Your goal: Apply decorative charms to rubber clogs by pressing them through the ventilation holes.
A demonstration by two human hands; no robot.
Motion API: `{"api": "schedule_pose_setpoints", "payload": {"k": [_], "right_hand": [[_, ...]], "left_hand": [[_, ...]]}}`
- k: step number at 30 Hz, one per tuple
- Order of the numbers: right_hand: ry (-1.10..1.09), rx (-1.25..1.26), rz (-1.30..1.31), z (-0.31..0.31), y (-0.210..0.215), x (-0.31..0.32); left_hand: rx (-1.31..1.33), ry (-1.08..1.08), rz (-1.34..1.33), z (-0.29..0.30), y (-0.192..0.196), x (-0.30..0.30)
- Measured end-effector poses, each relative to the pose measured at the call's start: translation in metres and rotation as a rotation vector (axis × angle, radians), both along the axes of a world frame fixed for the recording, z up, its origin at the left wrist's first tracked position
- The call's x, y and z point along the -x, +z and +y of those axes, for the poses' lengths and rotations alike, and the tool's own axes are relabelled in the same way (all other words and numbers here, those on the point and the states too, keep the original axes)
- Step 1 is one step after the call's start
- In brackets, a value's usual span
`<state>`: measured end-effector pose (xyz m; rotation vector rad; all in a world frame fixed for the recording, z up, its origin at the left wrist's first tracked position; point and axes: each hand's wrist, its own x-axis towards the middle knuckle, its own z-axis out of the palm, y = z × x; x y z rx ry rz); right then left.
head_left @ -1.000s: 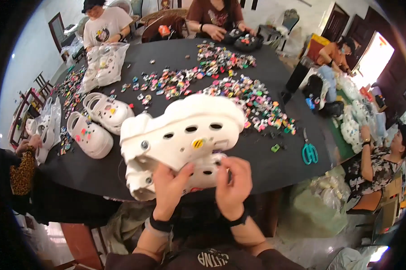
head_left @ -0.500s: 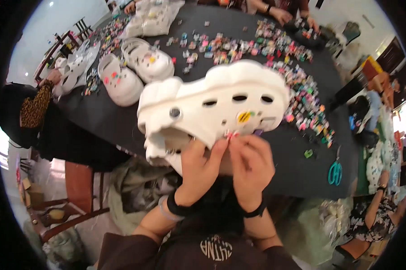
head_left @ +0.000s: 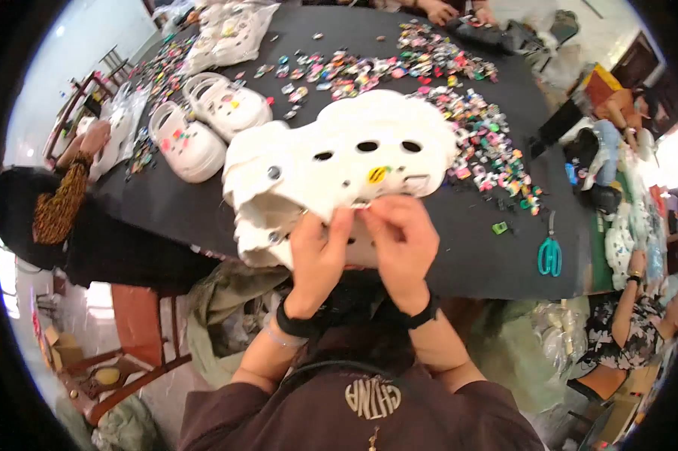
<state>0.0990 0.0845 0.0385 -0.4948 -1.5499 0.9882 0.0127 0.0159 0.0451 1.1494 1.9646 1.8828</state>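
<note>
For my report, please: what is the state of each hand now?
Left hand: closed, holding the white clog.
Right hand: closed, pinching a small blurred piece.

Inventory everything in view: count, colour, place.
Table: one, black, centre
Held clogs: two, white, picture centre
Small piece: one, pale, picture centre
Loose clogs: two, white, table's left
Bagged clogs: several, white, table's left
Charms: many, multicoloured, across table
Scissors: one, teal-handled, table's right
Chair: one, brown, lower left
Sack: one, olive, below table
Co-workers: several, mixed clothing, picture's edges
Left hand: one, black wristband, on held clogs
Right hand: one, black wristband, at small piece
</note>
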Motion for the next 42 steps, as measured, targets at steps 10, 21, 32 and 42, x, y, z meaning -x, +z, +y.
{"api": "schedule_pose_setpoints", "payload": {"k": [10, 21, 32, 42], "right_hand": [[0.057, -0.063, -0.111, -0.015, 0.003, -0.015], [-0.002, -0.18, -0.175, -0.02, -0.004, -0.02], [-0.063, -0.21, -0.144, -0.02, -0.003, -0.014], [-0.035, -0.204, -0.202, -0.021, -0.004, -0.013]], "left_hand": [[-0.086, -0.088, -0.331, -0.01, -0.011, -0.003], [-0.198, 0.001, -0.036, -0.019, -0.031, -0.012], [-0.123, -0.043, -0.039, -0.017, -0.021, -0.01], [-0.212, -0.034, -0.244, -0.021, -0.029, -0.006]]}}
